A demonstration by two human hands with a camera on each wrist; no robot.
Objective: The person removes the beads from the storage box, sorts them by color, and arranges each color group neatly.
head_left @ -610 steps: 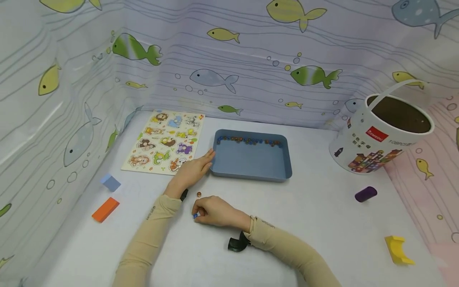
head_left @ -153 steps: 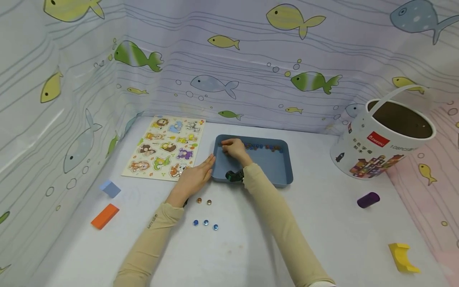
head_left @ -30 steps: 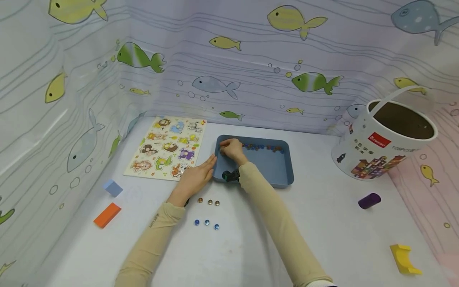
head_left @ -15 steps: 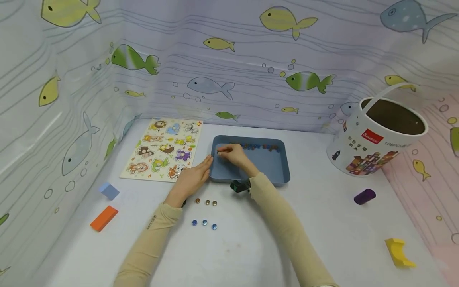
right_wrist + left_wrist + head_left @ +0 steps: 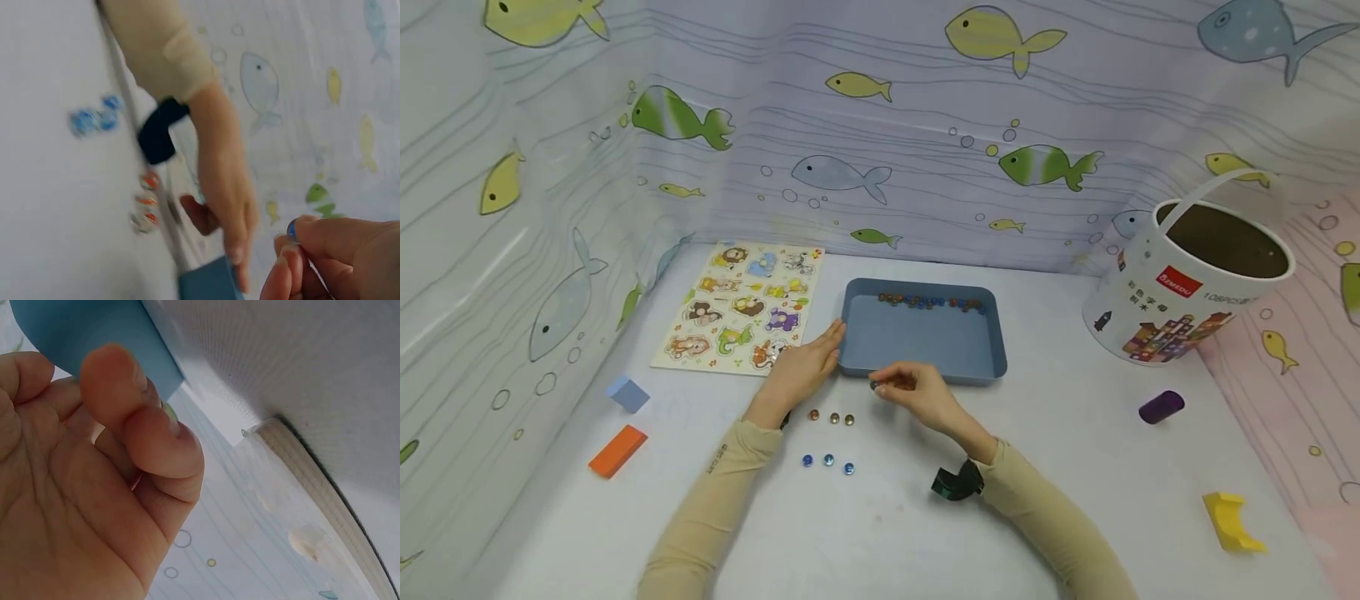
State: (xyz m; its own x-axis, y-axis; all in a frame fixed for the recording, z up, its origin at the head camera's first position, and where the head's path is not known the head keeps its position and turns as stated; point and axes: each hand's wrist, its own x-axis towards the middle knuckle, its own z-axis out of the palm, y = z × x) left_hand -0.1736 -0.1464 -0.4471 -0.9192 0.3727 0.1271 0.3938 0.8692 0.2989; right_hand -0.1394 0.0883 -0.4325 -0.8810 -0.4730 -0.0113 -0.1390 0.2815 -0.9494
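My right hand [image 5: 921, 396] pinches a blue marble [image 5: 292, 230] between thumb and fingertips, over the table just in front of the blue-grey tray [image 5: 925, 380]. My left hand [image 5: 801, 371] lies along the tray's left wall with its fingers straight, right at the rim. Inside the tray, several blue and brown marbles [image 5: 929, 301] line the far wall. On the white table before the tray sit three brown marbles [image 5: 835, 418] in a row. Nearer the front is a row of three blue marbles [image 5: 828, 459].
An animal puzzle board [image 5: 737, 312] lies left of the tray. A light blue block [image 5: 628, 394] and an orange block [image 5: 617, 451] are at the left. At the right stand a large white bucket [image 5: 1180, 292], a purple cylinder [image 5: 1162, 407] and a yellow arched block [image 5: 1232, 522].
My right hand has come out of the tray toward the front with a blue marble. Earlier, a third blue and two more brown marbles joined the rows. My left hand stays at the tray.
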